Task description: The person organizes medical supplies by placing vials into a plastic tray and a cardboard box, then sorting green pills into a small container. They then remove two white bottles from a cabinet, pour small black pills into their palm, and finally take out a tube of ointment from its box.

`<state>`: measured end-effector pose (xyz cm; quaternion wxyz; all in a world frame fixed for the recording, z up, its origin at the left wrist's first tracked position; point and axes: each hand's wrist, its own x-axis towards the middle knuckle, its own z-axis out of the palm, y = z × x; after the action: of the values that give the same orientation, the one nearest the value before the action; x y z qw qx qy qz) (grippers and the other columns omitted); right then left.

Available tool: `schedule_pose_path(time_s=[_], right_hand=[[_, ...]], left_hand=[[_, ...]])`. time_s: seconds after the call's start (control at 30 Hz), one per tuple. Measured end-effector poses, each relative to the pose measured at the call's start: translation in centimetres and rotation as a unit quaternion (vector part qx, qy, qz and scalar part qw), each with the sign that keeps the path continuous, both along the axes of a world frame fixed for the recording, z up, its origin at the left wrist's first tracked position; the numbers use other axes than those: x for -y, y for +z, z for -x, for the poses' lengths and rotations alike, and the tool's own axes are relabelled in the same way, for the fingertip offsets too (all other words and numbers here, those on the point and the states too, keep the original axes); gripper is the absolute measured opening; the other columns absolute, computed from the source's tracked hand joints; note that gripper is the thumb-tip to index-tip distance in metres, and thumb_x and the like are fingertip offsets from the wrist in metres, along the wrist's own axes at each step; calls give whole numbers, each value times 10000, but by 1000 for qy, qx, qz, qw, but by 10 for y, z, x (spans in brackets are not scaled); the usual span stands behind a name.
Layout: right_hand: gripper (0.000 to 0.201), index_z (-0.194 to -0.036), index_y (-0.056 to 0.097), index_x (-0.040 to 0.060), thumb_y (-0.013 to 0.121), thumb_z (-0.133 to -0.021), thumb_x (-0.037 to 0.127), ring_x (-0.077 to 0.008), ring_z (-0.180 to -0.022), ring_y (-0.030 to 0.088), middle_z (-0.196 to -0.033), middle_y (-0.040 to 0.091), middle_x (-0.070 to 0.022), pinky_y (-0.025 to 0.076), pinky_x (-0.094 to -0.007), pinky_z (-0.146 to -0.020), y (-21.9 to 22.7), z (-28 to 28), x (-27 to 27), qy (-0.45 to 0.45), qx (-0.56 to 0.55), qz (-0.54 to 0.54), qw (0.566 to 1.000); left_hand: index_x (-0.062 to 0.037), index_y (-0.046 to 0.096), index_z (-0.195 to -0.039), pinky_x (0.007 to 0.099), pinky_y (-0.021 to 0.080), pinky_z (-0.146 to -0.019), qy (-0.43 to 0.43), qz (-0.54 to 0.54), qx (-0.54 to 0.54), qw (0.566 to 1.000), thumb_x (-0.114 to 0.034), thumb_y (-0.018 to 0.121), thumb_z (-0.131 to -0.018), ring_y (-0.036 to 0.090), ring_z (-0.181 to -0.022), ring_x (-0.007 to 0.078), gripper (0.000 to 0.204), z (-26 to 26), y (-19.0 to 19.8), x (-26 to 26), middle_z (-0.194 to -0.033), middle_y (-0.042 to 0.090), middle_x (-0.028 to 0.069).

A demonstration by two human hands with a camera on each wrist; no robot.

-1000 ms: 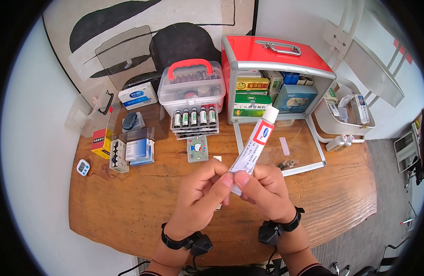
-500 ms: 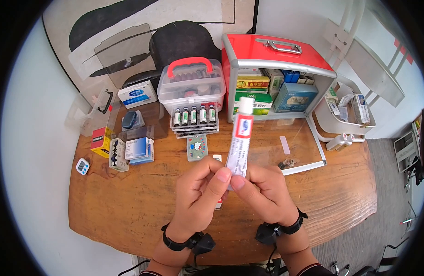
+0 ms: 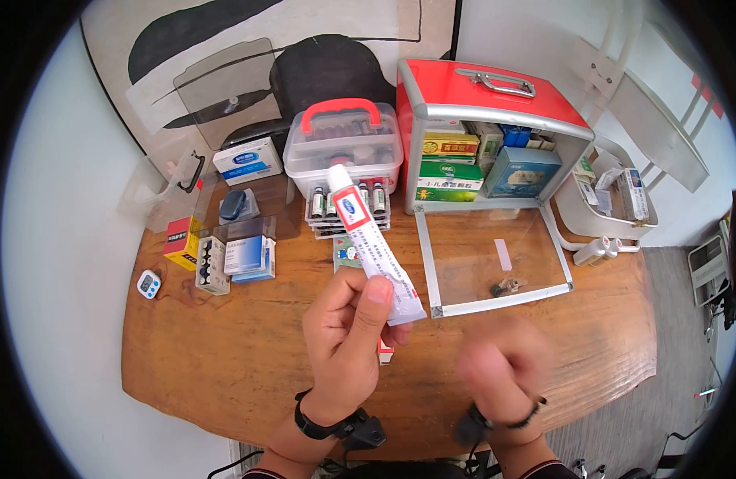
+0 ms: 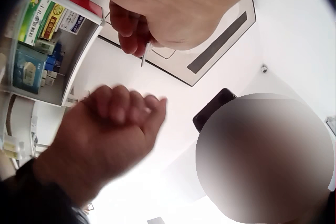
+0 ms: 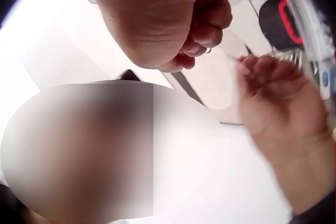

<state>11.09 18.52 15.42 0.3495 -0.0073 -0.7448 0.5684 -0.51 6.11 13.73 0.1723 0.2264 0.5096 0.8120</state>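
A white ointment tube point(image 3: 380, 259) with a red and blue label leans up to the left, its white cap at the top. My left hand point(image 3: 344, 343) grips its flat crimped end between thumb and fingers. To the right, my right hand point(image 3: 503, 367) is blurred over the table, apart from the tube. In the left wrist view, the right hand point(image 4: 115, 124) has loosely curled fingers and shows nothing held. A small red and white box point(image 3: 386, 352) lies mostly hidden behind the left hand.
A red medicine cabinet point(image 3: 495, 92) stands at the back, its clear door point(image 3: 455, 263) lowered onto the table point(image 3: 248, 351). Left of it are a clear case point(image 3: 344, 148) and several medicine boxes point(image 3: 248, 255). A timer point(image 3: 148, 284) lies far left; a white bin point(image 3: 599, 195) stands right.
The right hand has let go of the tube and moved right and down. The tube, now in the left hand alone, has tipped over to the left.
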Motion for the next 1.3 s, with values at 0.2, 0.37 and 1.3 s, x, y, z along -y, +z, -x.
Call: schedule_pose_path(time_s=[0.2, 0.37, 1.3], right_hand=[[484, -1438, 576, 315, 625, -999, 118, -132, -503, 553, -787, 662, -109, 429, -241, -437, 25, -31, 13, 334, -365, 64, 867], [502, -1459, 557, 349, 624, -1008, 140, -95, -454, 463, -741, 635, -95, 342, -207, -410, 22, -29, 20, 382, -380, 40, 841], [223, -1194, 577, -28, 633, -1011, 87, -4, -629, 548, -728, 651, 4, 398, -183, -554, 4, 14, 12, -4, 71, 140, 988]], left_hand=[[-23, 574, -1020, 204, 427, -526, 5, -9, -8, 1000, -267, 558, -1069, 586, -612, 75, 249, 1, 2, 2, -817, 684, 88], [-19, 571, -1023, 207, 431, -523, 13, -11, -17, 1000, -259, 551, -1072, 593, -616, 78, 246, -2, 3, 0, -823, 686, 98], [55, 682, -1128, 226, 535, -611, -36, -11, 44, 998, -96, 712, -968, 672, -731, 100, 222, -16, 8, 4, -1008, 737, 109]])
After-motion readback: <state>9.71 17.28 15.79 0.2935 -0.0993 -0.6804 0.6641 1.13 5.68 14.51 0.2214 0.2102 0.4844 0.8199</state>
